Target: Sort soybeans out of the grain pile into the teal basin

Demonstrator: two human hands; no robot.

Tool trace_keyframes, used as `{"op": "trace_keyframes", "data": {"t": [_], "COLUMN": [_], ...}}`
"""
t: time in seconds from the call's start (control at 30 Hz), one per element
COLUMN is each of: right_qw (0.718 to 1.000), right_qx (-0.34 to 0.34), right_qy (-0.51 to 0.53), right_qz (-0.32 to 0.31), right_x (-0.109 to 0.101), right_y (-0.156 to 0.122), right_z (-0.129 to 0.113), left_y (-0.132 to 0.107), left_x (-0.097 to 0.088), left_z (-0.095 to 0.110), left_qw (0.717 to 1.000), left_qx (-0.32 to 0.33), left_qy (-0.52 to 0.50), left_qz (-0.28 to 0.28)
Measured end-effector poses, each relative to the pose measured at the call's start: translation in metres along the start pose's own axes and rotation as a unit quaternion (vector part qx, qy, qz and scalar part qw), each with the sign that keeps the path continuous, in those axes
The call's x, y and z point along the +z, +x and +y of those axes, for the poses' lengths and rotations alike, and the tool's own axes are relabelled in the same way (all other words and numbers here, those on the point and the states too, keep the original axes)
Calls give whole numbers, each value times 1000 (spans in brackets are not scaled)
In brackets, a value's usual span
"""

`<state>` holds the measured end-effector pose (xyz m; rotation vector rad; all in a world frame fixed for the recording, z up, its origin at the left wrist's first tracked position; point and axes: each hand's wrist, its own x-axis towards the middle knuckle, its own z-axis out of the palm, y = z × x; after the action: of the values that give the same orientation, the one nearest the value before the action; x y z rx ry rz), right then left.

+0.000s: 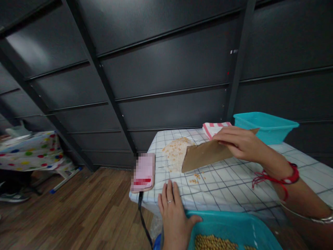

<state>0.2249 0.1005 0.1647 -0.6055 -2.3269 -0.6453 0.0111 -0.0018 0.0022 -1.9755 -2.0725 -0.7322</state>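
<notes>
My right hand (238, 142) is closed on the top edge of a brown cardboard sheet (203, 156), which stands tilted on the checked tablecloth (234, 187) against a pile of pale yellow grains (176, 151). A few loose grains (195, 178) lie in front of the sheet. My left hand (173, 215) grips the near-left rim of a teal tub (234, 225) at the table's front edge, fingers flat on the cloth, thumb on the rim. The tub holds several tan beans (212, 243).
A pink phone (143, 172) with a black cable lies at the table's left edge. A red-striped cloth (214, 128) and a second teal tub (265, 126) sit at the back. Dark panelled wall behind; a polka-dot covered table (31, 151) stands far left on wood floor.
</notes>
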Motion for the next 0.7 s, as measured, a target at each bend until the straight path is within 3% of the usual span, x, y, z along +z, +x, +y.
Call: {"op": "trace_keyframes", "data": {"t": [0.27,0.7], "right_qw": [999,997], "right_qx": [-21,-35], "right_qy": [-16,-67], "right_qz": [-30,-32], "right_x": [-5,-16], "right_y": [-21,-17], "right_z": [-2,-36], "left_y": [0,-1], "left_x": [1,-3], "left_z": [-2,-5], "left_qw": [1000,1000], "left_qx": [6,-4], "left_qy": [0,-16], "left_qz": [16,-2]}}
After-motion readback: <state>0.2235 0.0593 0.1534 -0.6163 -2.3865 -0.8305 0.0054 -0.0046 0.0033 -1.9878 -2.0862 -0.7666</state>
